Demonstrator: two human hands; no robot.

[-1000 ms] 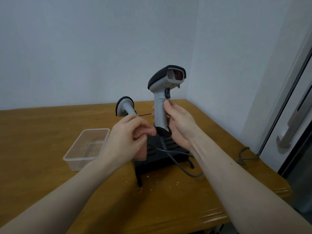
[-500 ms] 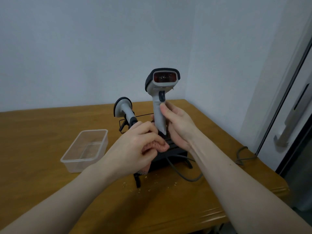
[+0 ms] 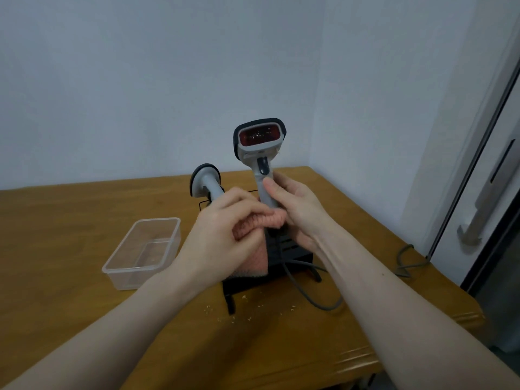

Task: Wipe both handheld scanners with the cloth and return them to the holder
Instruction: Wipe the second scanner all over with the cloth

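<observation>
A clear plastic tub (image 3: 143, 251) sits on the wooden bench (image 3: 70, 220), left of the black slatted holder (image 3: 292, 256); pale crumbs (image 3: 247, 311) lie in front of it. The right hand (image 3: 298, 209) grips the handle of a grey scanner (image 3: 260, 147), upright above the holder, red window facing the camera, its grey cable (image 3: 309, 294) looping over the bench. The left hand (image 3: 225, 235) clutches a pink knitted cloth (image 3: 259, 249) against the handle's base. A second scanner (image 3: 206, 181) stands behind the left hand.
</observation>
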